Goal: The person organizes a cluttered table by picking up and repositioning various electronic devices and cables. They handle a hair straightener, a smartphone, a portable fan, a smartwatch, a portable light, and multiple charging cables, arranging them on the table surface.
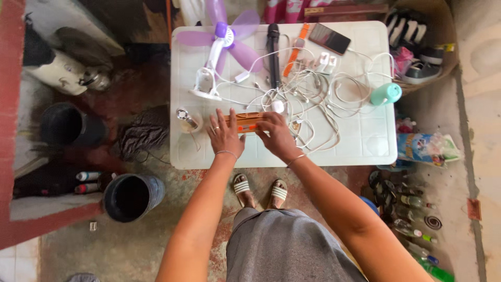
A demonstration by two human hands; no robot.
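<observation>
Both hands point(225, 137) on orange box point(244, 121) (flat).

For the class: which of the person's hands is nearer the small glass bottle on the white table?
Left. The left hand lies just right of the glass bottle; the right hand is farther right, past the orange device.

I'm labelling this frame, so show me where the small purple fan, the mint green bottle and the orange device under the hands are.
purple fan point(222, 31): head view, on the hub where the blades meet.
mint green bottle point(386, 94): head view, middle of its body.
orange device point(247, 121): head view, on the top face showing between the hands.
</observation>
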